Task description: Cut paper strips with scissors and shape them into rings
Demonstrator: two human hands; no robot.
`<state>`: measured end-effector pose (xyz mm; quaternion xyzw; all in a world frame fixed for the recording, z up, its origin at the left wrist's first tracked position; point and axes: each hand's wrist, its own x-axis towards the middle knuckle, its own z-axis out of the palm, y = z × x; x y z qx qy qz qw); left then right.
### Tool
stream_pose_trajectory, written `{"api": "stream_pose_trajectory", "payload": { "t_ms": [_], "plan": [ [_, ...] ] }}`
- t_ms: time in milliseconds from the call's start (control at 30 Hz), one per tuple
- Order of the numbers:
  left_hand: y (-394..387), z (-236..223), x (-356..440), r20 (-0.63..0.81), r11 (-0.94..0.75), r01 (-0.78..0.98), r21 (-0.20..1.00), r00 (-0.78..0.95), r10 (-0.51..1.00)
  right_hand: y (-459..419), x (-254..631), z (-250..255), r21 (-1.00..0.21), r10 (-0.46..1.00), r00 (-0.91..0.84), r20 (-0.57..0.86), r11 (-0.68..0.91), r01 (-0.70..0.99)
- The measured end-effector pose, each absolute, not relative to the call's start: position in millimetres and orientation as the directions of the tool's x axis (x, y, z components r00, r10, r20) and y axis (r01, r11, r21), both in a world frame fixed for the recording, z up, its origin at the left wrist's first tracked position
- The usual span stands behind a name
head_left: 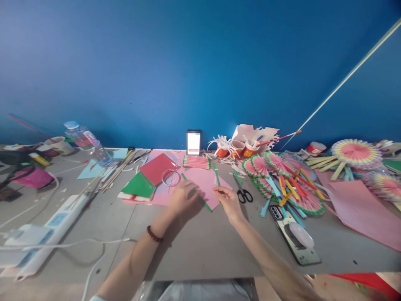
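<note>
A pink paper sheet (205, 179) lies at an angle on the table in front of me, with a green strip (205, 205) along its near left edge. My left hand (184, 194) rests over that edge, fingers loosely stretched and lying on the paper. At the sheet's right side, my right hand (228, 201) has thumb and forefinger pinched together at the lower end of a narrow green paper strip (216, 175). A pleated pink piece with green edges (196, 162) lies just behind the sheet. Black-handled scissors (244, 195) are beside my right hand.
Red and green paper (158, 169), under a tape ring (171, 178), sits left. Pleated paper fans (308, 202) and a phone (294, 236) are right. A power strip (59, 221), bottle (89, 142), paper cups (250, 147) and a lit screen (194, 143) surround the work area.
</note>
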<state>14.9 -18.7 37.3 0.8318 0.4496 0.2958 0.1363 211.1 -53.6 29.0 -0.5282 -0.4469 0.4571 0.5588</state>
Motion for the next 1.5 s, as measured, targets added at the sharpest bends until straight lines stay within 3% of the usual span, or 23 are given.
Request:
{"api": "stream_pose_trajectory", "payload": {
  "t_ms": [100,200,333,633,867,967,1200,1500],
  "plan": [
    [-34,34,33,0.237,-0.621,0.538,0.570,0.615,0.752,-50,215,27,-0.998,0.972,0.235,-0.002,0.012,-0.058],
    [-45,31,43,0.203,-0.648,0.537,0.541,0.664,0.720,-47,217,24,-0.997,0.970,0.242,-0.005,0.013,-0.076],
    [-47,26,46,0.226,-0.654,0.561,0.507,0.646,0.729,-47,216,23,-0.996,0.974,0.227,0.027,0.046,-0.080],
    [-48,19,49,0.289,-0.681,0.567,0.464,0.630,0.721,-50,213,32,-0.982,0.972,0.216,-0.097,-0.058,-0.180],
    [-54,24,52,0.283,-0.703,0.577,0.417,0.652,0.703,-51,212,33,-0.987,0.970,0.225,-0.096,-0.065,-0.144],
    [-54,26,54,0.249,-0.626,0.605,0.493,0.591,0.767,-51,212,32,-0.986,0.969,0.227,-0.098,-0.063,-0.156],
    [-45,19,50,0.119,-0.278,0.501,0.819,0.326,0.938,-52,212,36,-0.991,0.989,0.105,-0.106,-0.097,-0.089],
    [-37,24,42,-0.066,-0.052,0.410,0.911,0.268,0.961,-55,211,32,-0.988,0.995,-0.042,-0.090,-0.083,0.132]
  ]
}}
